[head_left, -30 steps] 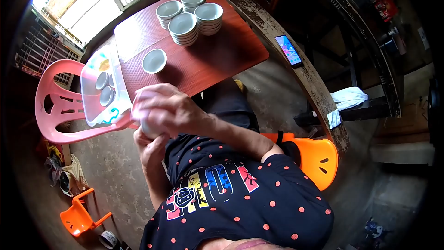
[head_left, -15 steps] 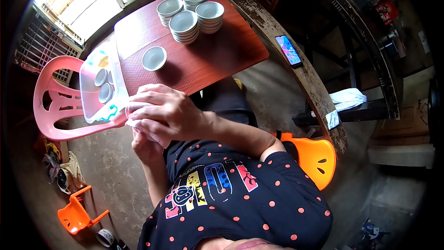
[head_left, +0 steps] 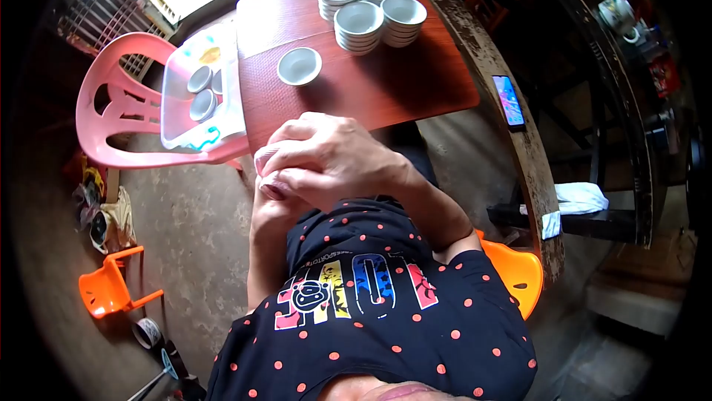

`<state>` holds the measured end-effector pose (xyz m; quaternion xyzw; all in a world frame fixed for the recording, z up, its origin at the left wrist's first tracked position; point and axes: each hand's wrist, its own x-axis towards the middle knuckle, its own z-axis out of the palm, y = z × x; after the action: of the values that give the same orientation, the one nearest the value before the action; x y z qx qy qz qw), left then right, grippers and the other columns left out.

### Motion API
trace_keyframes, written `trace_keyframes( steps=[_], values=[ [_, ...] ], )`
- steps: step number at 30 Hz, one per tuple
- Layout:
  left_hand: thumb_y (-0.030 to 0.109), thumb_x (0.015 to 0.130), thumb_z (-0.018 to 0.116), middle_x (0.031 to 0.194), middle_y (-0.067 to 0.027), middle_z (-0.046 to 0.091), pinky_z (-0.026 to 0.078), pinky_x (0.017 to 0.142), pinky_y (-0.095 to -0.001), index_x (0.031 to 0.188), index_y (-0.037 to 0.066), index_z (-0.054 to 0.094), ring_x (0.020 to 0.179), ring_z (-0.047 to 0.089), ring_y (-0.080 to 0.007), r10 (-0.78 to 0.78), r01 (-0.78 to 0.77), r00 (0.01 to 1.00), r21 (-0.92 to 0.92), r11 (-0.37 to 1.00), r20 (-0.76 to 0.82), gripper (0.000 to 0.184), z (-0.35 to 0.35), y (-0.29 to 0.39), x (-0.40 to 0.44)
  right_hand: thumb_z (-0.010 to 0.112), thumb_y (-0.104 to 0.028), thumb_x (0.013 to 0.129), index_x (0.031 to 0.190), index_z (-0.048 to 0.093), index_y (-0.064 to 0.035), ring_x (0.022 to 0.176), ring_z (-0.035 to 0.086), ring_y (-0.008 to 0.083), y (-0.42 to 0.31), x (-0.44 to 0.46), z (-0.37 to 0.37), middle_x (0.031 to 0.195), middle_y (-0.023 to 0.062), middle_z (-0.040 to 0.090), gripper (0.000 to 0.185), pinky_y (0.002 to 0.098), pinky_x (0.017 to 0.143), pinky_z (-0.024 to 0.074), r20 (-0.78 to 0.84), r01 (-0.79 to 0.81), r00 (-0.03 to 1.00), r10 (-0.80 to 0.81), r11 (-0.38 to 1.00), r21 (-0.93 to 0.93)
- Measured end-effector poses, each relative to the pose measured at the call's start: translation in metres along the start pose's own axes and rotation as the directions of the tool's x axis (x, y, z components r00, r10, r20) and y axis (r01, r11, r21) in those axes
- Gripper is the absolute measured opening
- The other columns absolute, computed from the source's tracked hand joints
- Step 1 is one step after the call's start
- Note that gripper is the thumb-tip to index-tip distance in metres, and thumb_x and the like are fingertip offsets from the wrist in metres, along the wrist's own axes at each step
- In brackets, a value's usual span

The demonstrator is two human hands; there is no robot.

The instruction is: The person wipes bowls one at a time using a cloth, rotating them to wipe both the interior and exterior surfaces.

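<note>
In front of my body my two hands are pressed together. My right hand [head_left: 330, 155] lies on top, its fingers curled over a pinkish-white cloth [head_left: 262, 160] that shows in small bits between them. Beneath it, my left hand [head_left: 272, 212] is closed around the same bundle from below. Whether the cloth wraps a bowl is hidden by my fingers. Just beyond my hands, a single light-grey bowl [head_left: 300, 66] stands upright on the red-brown table [head_left: 356, 104]. Several stacks of the same bowls [head_left: 360, 26] stand farther back on the table.
At the left, a clear plastic tub [head_left: 178, 123] holding a few bowls rests on a pink chair [head_left: 93, 119]. A phone [head_left: 509, 102] lies on a worn wooden bench [head_left: 486, 60] to the right. Orange chairs [head_left: 107, 286] stand on both sides. A white cloth [head_left: 582, 198] hangs at the right.
The view has shifted, so table, bowls and tub appear farther right and higher. My hands stay together; less of the cloth shows, and my right hand covers more of my left.
</note>
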<state>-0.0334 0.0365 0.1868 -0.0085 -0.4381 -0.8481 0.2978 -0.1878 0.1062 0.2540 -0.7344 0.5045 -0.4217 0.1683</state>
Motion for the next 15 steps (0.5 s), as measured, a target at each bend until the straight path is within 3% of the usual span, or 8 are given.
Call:
trace_keyframes(
  steps=[2,4,6,8,10,11,13,15],
  values=[
    [-0.001,0.066,0.068,0.095,-0.0117,0.067,0.051,0.079,-0.0281,0.095,-0.005,0.064,0.088,0.065,-0.0175,-0.058,0.063,0.992,0.04,0.997,-0.115,0.03,0.0,0.003,-0.007,0.056,-0.025,0.087,0.102,0.067,-0.0086,0.1,0.062,0.026,0.011,-0.001,0.008,0.104,0.0104,0.065,0.024,0.0363,0.087,0.0483,-0.192,0.039,0.981,0.01,0.968,0.249],
    [-0.006,0.067,0.073,0.09,-0.0107,0.068,0.053,0.077,-0.0286,0.093,-0.005,0.065,0.083,0.066,-0.0163,-0.031,0.042,0.979,0.053,0.998,-0.201,0.028,-0.002,0.0,-0.008,0.05,-0.028,0.093,0.11,0.061,-0.001,0.106,0.06,0.0225,0.03,-0.009,0.044,0.106,0.0112,0.066,0.034,0.0345,0.09,0.0475,-0.415,0.081,0.842,0.345,0.679,0.729],
    [-0.007,0.069,0.073,0.092,-0.01,0.068,0.053,0.076,-0.0283,0.093,-0.005,0.067,0.087,0.065,-0.0149,-0.033,0.08,0.99,0.36,0.929,-0.136,0.024,-0.009,-0.005,-0.008,0.045,-0.032,0.096,0.113,0.058,0.0036,0.106,0.059,0.021,0.037,-0.014,0.068,0.108,0.012,0.064,0.041,0.0338,0.092,0.0459,-0.622,0.139,0.732,0.278,0.833,0.536],
    [-0.005,0.07,0.074,0.092,-0.007,0.067,0.052,0.076,-0.0276,0.096,-0.004,0.066,0.086,0.064,-0.0136,-0.165,0.231,0.972,0.582,0.779,-0.165,0.027,-0.006,-0.002,-0.005,0.049,-0.029,0.094,0.11,0.06,0.0034,0.106,0.058,0.0219,0.048,-0.024,0.059,0.11,0.0133,0.063,0.038,0.0348,0.092,0.0459,-0.465,0.071,0.826,0.32,0.758,0.648],
    [-0.005,0.07,0.074,0.092,-0.006,0.067,0.052,0.077,-0.0273,0.1,-0.002,0.064,0.086,0.064,-0.0132,-0.268,0.309,0.946,0.253,0.917,-0.182,0.031,-0.002,0.009,-0.002,0.054,-0.022,0.09,0.106,0.063,0.0016,0.105,0.058,0.0229,0.049,-0.013,0.032,0.11,0.0159,0.061,0.03,0.0371,0.091,0.0464,-0.158,-0.022,0.911,0.381,0.428,0.903],
    [-0.004,0.07,0.074,0.093,-0.0054,0.067,0.052,0.077,-0.0272,0.102,-0.002,0.063,0.086,0.064,-0.0129,-0.319,0.335,0.931,0.072,0.939,-0.176,0.033,-0.003,0.012,-0.001,0.058,-0.022,0.086,0.102,0.064,-0.0013,0.101,0.059,0.024,0.038,-0.009,0.025,0.107,0.0136,0.062,0.027,0.0377,0.089,0.047,-0.171,-0.039,0.973,0.153,0.846,0.531],
    [-0.001,0.072,0.072,0.096,-0.0072,0.066,0.051,0.081,-0.0277,0.106,-0.002,0.061,0.088,0.064,-0.0136,-0.157,0.158,0.987,0.037,0.987,-0.032,0.036,-0.017,0.002,-0.005,0.062,-0.024,0.081,0.094,0.066,-0.0067,0.092,0.061,0.0267,0.011,-0.002,0.018,0.102,0.0085,0.064,0.022,0.0381,0.085,0.048,-0.121,0.144,0.976,-0.179,0.957,-0.25],
    [0.002,0.071,0.071,0.098,-0.0095,0.067,0.051,0.082,-0.0282,0.103,-0.004,0.063,0.091,0.063,-0.0142,-0.131,0.131,0.99,-0.018,0.991,-0.058,0.034,-0.011,0.006,-0.009,0.06,-0.022,0.084,0.096,0.067,-0.0066,0.097,0.061,0.0251,0.008,-0.001,0.016,0.105,0.0083,0.064,0.021,0.0374,0.086,0.0477,-0.213,0.196,0.947,-0.241,0.958,-0.208]
  ],
)
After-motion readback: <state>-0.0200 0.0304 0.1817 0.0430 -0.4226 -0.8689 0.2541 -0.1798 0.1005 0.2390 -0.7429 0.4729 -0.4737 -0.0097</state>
